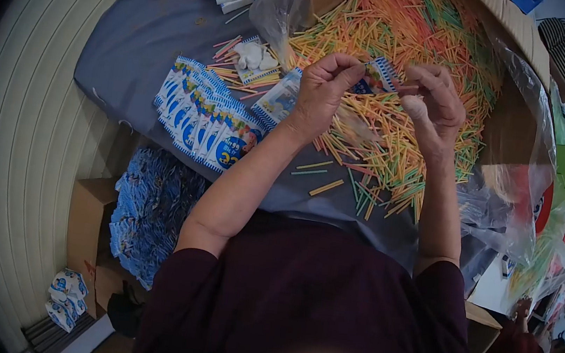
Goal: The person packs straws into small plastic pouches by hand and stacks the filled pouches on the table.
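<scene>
My left hand (328,94) pinches one end of a small blue and white packet (379,75) above a large heap of colored sticks (386,20). At the packet's other end is my right hand (435,107), its thumb and fingers curled round a few pinkish sticks (408,90). Left of my left hand lies another blue and white packet (279,98). A fanned row of blue and white packets (208,118) rests on the grey cloth (134,66) farther left.
Crumpled white material (255,55) lies on sticks beside the heap. A cardboard box (507,126) with clear plastic borders the heap on the right. Below the table's left edge stands a box of blue packets (151,210). Other people are partly visible at far right.
</scene>
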Demonstrator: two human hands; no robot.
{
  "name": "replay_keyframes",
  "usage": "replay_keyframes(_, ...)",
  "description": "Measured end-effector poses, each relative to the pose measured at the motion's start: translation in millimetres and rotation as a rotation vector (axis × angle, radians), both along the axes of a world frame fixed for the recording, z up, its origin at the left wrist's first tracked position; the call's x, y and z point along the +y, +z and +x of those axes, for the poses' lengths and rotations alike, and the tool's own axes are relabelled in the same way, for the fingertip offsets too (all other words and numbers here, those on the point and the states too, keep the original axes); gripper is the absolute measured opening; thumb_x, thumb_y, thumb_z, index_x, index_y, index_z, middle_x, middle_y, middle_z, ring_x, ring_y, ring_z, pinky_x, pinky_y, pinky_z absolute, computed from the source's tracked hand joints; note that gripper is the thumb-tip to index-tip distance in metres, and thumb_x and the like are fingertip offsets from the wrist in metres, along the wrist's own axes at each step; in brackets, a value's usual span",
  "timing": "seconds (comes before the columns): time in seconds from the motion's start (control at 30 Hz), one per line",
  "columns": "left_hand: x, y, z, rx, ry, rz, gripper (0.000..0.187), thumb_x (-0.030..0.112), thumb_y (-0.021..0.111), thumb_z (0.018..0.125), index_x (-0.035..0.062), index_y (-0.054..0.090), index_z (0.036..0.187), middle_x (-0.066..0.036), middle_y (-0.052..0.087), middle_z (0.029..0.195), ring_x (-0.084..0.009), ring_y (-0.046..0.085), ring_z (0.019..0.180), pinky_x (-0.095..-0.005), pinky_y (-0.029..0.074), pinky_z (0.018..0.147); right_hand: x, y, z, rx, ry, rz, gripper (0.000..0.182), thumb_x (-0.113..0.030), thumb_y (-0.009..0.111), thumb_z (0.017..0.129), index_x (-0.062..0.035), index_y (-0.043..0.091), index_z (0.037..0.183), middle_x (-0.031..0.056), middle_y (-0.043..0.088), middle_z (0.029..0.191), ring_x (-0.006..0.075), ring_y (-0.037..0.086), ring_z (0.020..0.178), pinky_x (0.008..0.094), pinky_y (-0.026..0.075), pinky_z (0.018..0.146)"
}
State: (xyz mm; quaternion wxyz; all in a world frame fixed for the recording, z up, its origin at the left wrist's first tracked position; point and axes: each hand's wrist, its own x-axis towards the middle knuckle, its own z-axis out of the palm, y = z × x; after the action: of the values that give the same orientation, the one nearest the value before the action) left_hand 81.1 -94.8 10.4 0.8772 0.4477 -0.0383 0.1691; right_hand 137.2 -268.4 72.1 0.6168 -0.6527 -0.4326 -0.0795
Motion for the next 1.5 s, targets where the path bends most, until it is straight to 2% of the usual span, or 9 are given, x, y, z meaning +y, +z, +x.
replay_keyframes(0.2,3,-2,-10,-0.012,0.005,0.032,0.009,0.011,0.062,0.095,0.0038,0.065,0.099,-0.001,0.067,0.092,-0.0067,0.060,0.085,-0.0219,0.049,0.079,5,-1,-10,-0.164,-0.156,-0.206,0.020,0.006,0.070,0.077,-0.0013,0.072,0.096,0.0069,0.065,0.088,0.0167,0.062,0.083,0.0288,0.050,0.070)
replay_keyframes(0.4,9,-8,-19,0.028,-0.001,-0.020,0.008,0.011,0.062,0.095,0.0039,0.065,0.098,-0.001,0.067,0.093,-0.0082,0.062,0.086,-0.0230,0.050,0.079,-6,22,-4,-0.006,-0.217,0.183,0.027,0.003,0.071,0.078,-0.0040,0.071,0.104,0.0070,0.064,0.091,0.0170,0.060,0.079,0.0283,0.049,0.071)
replay_keyframes(0.47,12,-8,-22,-0.002,-0.003,-0.066,0.008,0.011,0.062,0.095,0.0035,0.065,0.096,-0.001,0.067,0.092,-0.0091,0.063,0.085,-0.0238,0.051,0.078,-7,38,-1,-0.352,-0.595,-0.205,0.033,-0.001,0.074,0.078,-0.0031,0.069,0.110,0.0054,0.063,0.096,0.0152,0.058,0.079,0.0288,0.049,0.074)
replay_keyframes(0.6,8,-6,-31,0.025,0.023,-0.011,0.011,0.013,0.062,0.095,0.0021,0.064,0.099,-0.002,0.066,0.091,-0.0098,0.064,0.083,-0.0246,0.052,0.078,-3,10,-16,0.172,0.011,-0.267,0.028,-0.005,0.073,0.082,-0.0031,0.069,0.109,0.0014,0.062,0.092,0.0111,0.057,0.078,0.0272,0.048,0.074)
replay_keyframes(0.7,4,1,-48,-0.002,-0.072,-0.161,0.015,0.009,0.064,0.092,0.0007,0.063,0.105,-0.002,0.066,0.095,-0.0098,0.064,0.084,-0.0247,0.051,0.077,15,-15,-36,0.256,0.053,-0.304,0.014,-0.002,0.068,0.086,-0.0011,0.068,0.100,0.0011,0.062,0.079,0.0089,0.057,0.071,0.0245,0.046,0.068)
replay_keyframes(0.87,18,11,-103,0.031,-0.024,0.148,0.025,0.000,0.070,0.085,0.0000,0.063,0.109,-0.001,0.066,0.099,-0.0076,0.062,0.087,-0.0241,0.052,0.077,37,-7,-48,0.115,0.268,-0.323,0.006,0.003,0.060,0.088,0.0005,0.066,0.089,0.0025,0.062,0.078,0.0085,0.057,0.073,0.0219,0.044,0.065)
replay_keyframes(1.07,58,0,-169,0.227,0.543,1.407,0.036,0.001,0.073,0.070,0.0008,0.065,0.105,-0.010,0.068,0.094,-0.0226,0.064,0.084,-0.0354,0.052,0.079,68,-32,-87,0.553,0.327,-0.221,0.017,0.004,0.063,0.087,0.0000,0.061,0.104,0.0025,0.061,0.079,0.0071,0.057,0.073,0.0222,0.046,0.067)
replay_keyframes(1.17,63,-2,-177,0.316,0.582,1.493,0.036,0.005,0.072,0.070,0.0021,0.065,0.105,-0.010,0.065,0.096,-0.0303,0.057,0.090,-0.0402,0.048,0.082,82,-51,-107,0.407,0.375,-0.666,0.028,0.003,0.065,0.086,-0.0002,0.056,0.112,0.0066,0.064,0.088,0.0104,0.062,0.076,0.0259,0.050,0.064)
replay_keyframes(1.5,121,-3,-188,0.382,0.953,1.617,0.053,0.025,0.079,0.072,0.0095,0.061,0.120,-0.014,0.052,0.121,-0.0302,0.045,0.114,-0.0502,0.039,0.090,122,-58,-129,0.611,0.371,-0.570,0.084,-0.007,0.067,0.088,-0.0162,0.014,0.153,0.0228,0.055,0.121,0.0192,0.067,0.087,0.0269,0.055,0.059)
